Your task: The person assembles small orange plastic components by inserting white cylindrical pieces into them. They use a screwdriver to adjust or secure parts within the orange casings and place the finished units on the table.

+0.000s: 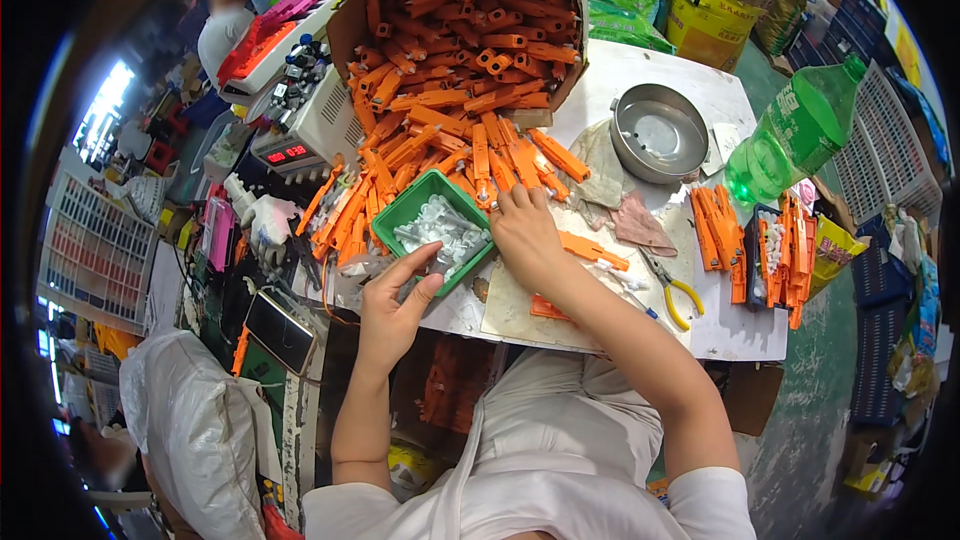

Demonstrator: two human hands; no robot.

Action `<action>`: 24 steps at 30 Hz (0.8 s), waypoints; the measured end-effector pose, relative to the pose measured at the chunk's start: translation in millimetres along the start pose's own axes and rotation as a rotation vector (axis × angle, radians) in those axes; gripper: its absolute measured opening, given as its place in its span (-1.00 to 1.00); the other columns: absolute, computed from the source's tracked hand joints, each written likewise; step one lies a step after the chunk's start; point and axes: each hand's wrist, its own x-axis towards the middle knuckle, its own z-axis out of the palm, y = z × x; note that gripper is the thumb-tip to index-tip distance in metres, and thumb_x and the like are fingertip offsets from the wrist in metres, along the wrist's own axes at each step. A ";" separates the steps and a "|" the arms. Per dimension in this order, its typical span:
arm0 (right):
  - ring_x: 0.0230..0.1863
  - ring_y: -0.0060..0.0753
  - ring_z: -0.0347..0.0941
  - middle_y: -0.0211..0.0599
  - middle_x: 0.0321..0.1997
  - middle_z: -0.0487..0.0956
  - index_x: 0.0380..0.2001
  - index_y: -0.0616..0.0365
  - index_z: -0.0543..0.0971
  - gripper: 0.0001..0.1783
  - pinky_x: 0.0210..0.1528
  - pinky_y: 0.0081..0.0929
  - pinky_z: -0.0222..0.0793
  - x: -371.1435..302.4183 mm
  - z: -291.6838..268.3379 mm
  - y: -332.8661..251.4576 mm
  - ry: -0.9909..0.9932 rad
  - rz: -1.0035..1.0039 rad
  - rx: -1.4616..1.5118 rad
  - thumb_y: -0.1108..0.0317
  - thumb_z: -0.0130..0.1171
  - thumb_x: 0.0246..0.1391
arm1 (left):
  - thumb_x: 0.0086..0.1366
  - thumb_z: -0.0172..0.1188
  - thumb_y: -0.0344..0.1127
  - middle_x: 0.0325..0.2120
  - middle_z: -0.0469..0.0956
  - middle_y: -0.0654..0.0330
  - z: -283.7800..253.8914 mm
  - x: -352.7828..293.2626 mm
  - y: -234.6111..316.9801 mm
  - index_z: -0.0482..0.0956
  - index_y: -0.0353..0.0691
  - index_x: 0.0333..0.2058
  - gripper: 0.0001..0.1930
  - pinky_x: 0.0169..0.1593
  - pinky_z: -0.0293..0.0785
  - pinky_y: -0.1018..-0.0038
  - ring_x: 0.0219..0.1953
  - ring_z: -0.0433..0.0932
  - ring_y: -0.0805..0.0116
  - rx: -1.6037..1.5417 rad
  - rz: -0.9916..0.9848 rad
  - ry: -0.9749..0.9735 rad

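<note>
Two bare hands work at one white tabletop (740, 330). The left hand (388, 308) stands at the near side of a single green tray (405, 202), its thumb and forefinger spread apart with a gap between them. The right hand (525, 235) reaches past the tray's right side, fingers bent down over the near edge of the orange pieces (410, 145); from here its fingertips are partly hidden, so I cannot tell whether they pinch anything.

The orange pieces are too many to count, long, narrow and apparently plastic, spilling from one big cardboard box (346, 38) down to the tray. Inside the tray lies a loose heap of small, translucent whitish parts (440, 225), likewise past counting.

Right of the hands I count two crumpled cloths, one greyish (597, 170) and one pink (640, 220), one pair of yellow-handled pliers (666, 281), one round, shiny metal bowl (685, 115) and one clear green bottle (795, 125). The right forearm crosses over the near part of the table, covering some of it. To the left stand one pale instrument (320, 125) with red digits and one dark-screened phone (280, 330).
</note>
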 end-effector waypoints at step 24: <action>-0.22 -0.18 0.36 -0.27 -0.35 0.49 -0.41 0.20 0.55 -0.89 -0.14 -0.30 0.22 -89.8 -81.9 22.0 0.241 0.253 0.687 0.38 0.19 0.01 | 0.02 0.20 -0.56 -0.29 0.48 0.06 73.6 -9.9 -22.0 0.50 -0.32 -0.19 -0.70 -0.03 0.33 0.24 -0.12 0.41 0.03 0.386 0.449 -0.182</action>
